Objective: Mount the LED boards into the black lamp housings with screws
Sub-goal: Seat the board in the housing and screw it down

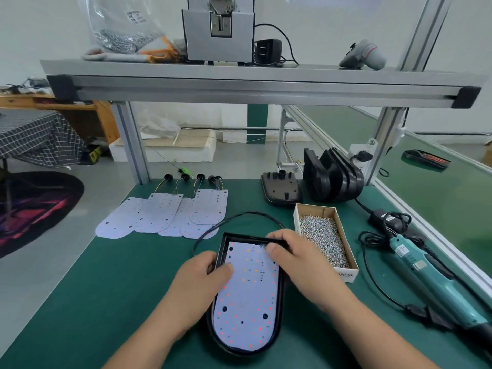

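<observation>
Clamped on the housing (281, 302) rim: left hand (202, 278) at nine o'clock, right hand (295, 259) at one; thin LED board (247, 296) likely flexes, hold edges.

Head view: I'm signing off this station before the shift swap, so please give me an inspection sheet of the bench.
Surface: green mat on a framed bench.
Job's things: board lies in the housing, front centre; spare boards fanned back left; spare housings back right, one flat, the rest on edge; screw box to the right; driver lying far right.
Clutter: nothing seen.
Hands: left hand grips the housing's left rim, thumb on the board; right hand holds its top right corner.
Cables: black lead loops behind the housing; driver cord runs beside the screw box.
Surroundings: shelf above carries a grey machine and a bag; conveyor to the right.
</observation>
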Available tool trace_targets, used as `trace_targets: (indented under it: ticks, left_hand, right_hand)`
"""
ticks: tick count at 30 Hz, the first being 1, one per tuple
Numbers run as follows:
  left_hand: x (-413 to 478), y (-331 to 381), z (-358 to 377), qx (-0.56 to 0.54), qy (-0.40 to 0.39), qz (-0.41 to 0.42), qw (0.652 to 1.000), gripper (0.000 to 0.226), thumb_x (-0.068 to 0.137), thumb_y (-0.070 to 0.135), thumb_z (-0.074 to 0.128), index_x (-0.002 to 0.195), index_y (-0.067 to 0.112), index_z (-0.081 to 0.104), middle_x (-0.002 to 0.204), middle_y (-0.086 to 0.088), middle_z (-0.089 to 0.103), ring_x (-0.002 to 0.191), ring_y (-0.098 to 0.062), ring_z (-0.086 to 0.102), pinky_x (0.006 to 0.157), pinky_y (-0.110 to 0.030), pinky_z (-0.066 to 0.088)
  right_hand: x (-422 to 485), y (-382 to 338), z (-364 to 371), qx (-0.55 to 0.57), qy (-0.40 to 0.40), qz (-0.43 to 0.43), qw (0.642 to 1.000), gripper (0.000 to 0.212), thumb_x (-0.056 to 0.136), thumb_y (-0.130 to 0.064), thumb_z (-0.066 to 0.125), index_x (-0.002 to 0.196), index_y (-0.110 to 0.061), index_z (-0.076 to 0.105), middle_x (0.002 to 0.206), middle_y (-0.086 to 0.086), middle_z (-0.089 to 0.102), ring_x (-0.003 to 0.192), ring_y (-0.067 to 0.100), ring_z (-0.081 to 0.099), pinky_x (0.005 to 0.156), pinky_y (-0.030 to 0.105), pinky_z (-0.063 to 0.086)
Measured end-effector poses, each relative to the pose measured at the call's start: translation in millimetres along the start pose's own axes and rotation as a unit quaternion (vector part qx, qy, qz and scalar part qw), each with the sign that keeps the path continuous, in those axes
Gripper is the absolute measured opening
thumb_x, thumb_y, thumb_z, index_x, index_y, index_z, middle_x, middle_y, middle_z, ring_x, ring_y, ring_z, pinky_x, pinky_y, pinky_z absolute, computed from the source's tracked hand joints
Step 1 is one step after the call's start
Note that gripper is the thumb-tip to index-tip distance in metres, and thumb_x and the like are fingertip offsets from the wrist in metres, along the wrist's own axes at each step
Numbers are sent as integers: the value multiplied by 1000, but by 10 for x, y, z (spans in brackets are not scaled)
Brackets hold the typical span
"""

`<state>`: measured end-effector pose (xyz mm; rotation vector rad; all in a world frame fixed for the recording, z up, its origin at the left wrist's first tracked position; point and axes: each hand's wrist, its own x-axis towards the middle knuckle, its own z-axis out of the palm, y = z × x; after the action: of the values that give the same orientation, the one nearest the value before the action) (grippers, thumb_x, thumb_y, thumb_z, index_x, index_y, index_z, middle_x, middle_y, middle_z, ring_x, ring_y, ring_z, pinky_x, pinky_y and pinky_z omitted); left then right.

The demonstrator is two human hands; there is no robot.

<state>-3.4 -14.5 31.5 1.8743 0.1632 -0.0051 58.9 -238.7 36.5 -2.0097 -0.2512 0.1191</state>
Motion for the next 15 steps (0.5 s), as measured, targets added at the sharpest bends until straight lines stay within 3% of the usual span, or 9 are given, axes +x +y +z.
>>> trace_targets:
  ticks: [2, 4, 6, 8, 10, 12, 15]
  left_hand:
    - [29, 9, 7, -6, 23, -12, 1000, 57, 80, 48, 69, 92, -6, 56, 76, 0, 53, 71, -16, 47, 72, -38, 39]
    - [47, 20, 38, 5, 46, -22, 999, 55, 81, 47, 70, 93, -5, 58, 76, -1, 56, 71, -17, 50, 71, -38, 41]
    - [78, 3, 79, 36, 81, -21, 996, 35, 91, 39, 73, 89, 5, 62, 69, 6, 59, 68, -17, 54, 69, -36, 44]
    - [94, 17, 117, 77, 105, -15, 991, 10, 95, 31, 70, 100, 26, 63, 73, 14, 69, 70, -9, 65, 69, -33, 51]
    - [90, 45, 143, 109, 93, -10, 990, 32, 95, 29, 66, 120, 38, 49, 76, 21, 70, 69, -1, 65, 62, -28, 47]
    - [92, 49, 148, 128, 64, -7, 990, 49, 91, 26, 65, 132, 41, 42, 77, 22, 69, 68, 2, 64, 59, -27, 43]
    - [80, 58, 148, 116, 9, -18, 993, 73, 86, 24, 68, 151, 38, 38, 88, 31, 69, 73, 4, 68, 63, -23, 45]
  right_hand:
    - [-19, -5, -2, -94, -1, -23, 995, 28, 105, -43, 57, 132, -37, 62, 94, -9, 74, 83, 5, 67, 65, 16, 52]
    - [-51, -15, -41, -206, 20, -61, 976, 46, 105, -56, 50, 145, -34, 56, 97, -8, 74, 89, 3, 65, 81, 26, 53]
    - [-58, -44, -105, -241, 59, -106, 963, 46, 104, -60, 45, 133, -29, 63, 109, -11, 73, 104, 8, 64, 89, 32, 50]
    - [-38, -73, -220, -232, 113, -135, 957, 31, 105, -50, 48, 113, -29, 69, 107, -13, 71, 100, 6, 61, 85, 31, 47]
    - [16, -52, -434, -236, 173, -123, 948, 16, 104, -40, 54, 99, -33, 68, 95, -18, 70, 86, 5, 61, 76, 32, 49]
    - [44, 8, -726, -275, 212, -93, 933, 15, 102, -37, 57, 91, -34, 67, 85, -18, 68, 75, 1, 61, 67, 29, 47]
    - [-27, 188, -1183, -340, 245, -27, 908, 13, 99, -40, 60, 101, -32, 70, 98, -7, 68, 84, 14, 64, 71, 33, 47]
